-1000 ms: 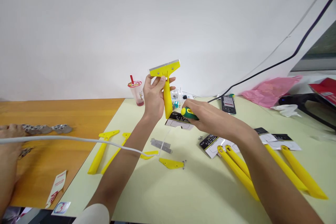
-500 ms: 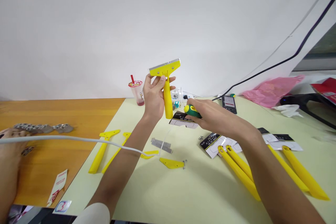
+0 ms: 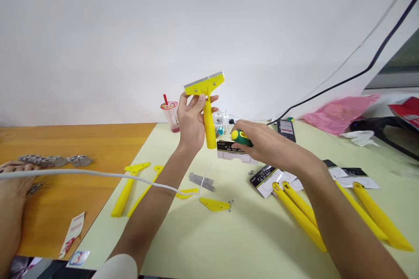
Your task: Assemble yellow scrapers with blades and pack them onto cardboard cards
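Observation:
My left hand point(image 3: 192, 124) holds a yellow scraper point(image 3: 209, 122) upright by its neck. The scraper's head carries a metal blade along the top and two screws in its face. To its right, my right hand point(image 3: 253, 137) grips a screwdriver by its green and yellow handle point(image 3: 241, 138); its shaft is hidden. A black-and-white card point(image 3: 235, 153) shows just under that hand, and whether the fingers pinch it I cannot tell. Below lie loose grey blades point(image 3: 201, 181), a yellow clamp plate point(image 3: 214, 204), another yellow plate point(image 3: 187, 193) and small screws point(image 3: 230, 205).
Yellow scraper handles lie at left point(image 3: 126, 194) and right point(image 3: 299, 213), the latter by packaging cards point(image 3: 266, 181). A drink cup point(image 3: 170, 115) stands behind. A white cable point(image 3: 98, 173) crosses the foreground. Another person's hand point(image 3: 13, 174) rests on the wooden table point(image 3: 108, 144).
The card below my right hand has turned level and shifted slightly right and down. My right hand has moved very slightly; the scraper stays almost in place.

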`<state>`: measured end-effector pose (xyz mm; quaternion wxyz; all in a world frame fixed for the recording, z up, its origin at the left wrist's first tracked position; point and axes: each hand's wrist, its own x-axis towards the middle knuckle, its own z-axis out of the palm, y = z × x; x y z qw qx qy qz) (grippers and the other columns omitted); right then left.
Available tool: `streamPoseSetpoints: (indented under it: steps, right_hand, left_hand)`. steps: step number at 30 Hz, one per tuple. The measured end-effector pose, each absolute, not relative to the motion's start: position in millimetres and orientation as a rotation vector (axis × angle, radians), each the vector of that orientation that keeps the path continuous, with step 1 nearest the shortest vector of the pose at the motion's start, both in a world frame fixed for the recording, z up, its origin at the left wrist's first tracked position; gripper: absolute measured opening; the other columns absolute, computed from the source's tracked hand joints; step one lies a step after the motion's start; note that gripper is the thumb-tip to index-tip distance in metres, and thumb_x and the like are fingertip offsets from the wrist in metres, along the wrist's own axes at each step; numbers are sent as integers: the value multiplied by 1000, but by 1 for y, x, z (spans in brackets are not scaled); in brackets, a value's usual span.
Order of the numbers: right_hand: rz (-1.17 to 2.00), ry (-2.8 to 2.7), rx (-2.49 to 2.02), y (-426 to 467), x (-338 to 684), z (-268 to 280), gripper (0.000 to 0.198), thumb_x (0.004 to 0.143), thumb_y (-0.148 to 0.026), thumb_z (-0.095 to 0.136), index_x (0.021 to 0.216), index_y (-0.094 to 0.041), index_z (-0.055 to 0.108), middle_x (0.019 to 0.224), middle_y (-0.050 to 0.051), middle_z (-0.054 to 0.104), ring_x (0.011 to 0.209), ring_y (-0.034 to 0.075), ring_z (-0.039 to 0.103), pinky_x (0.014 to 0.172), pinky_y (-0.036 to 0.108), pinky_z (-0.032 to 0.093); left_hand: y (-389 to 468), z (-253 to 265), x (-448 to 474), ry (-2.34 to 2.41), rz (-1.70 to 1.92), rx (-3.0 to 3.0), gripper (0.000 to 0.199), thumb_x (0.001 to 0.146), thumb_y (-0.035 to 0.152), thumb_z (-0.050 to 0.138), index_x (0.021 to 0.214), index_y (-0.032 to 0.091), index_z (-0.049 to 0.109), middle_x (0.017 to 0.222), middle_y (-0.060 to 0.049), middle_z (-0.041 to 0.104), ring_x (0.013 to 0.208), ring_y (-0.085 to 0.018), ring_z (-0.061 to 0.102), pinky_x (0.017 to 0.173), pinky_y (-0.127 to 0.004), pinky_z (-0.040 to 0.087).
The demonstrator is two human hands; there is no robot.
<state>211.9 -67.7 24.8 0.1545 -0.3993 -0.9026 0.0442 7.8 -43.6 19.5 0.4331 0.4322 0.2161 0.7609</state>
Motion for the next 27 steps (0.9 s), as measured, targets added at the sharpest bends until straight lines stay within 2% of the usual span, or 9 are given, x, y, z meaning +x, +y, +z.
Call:
streamPoseSetpoints:
  steps: [4,8,21,27]
  right_hand:
    - [166,-2552,-1122,-69,212,26,11,96,-14,59,98,-24,56,95,6,69,83,25,60,70,33,37]
    - [188,-2527,-1081,-70,213,28,19,93,-11,58,104,-25,62,97,6,72,82,26,61,72,33,37]
    - [159,-2541,-1118,-71,214,28,16,93,-10,56,96,-26,55,88,5,68,77,25,58,68,33,34]
    - [148,-2522,-1039,-70,215,29,26,88,-7,57,105,-27,60,99,5,71,81,26,60,71,33,36]
  left_hand:
    - [-42,18,7,549,1894,1086,37,90,33,87,112,27,57,130,-7,74,130,-31,74,89,-33,64]
    - [-40,17,5,523,1901,1077,37,90,31,88,110,27,57,129,-6,74,128,-31,76,89,-35,64]
    - [-43,19,6,547,1891,1078,37,90,31,87,110,27,57,130,-6,74,129,-31,75,90,-35,64]
    - [-42,19,6,560,1891,1070,37,89,31,87,110,27,57,127,-6,74,129,-32,75,91,-35,63]
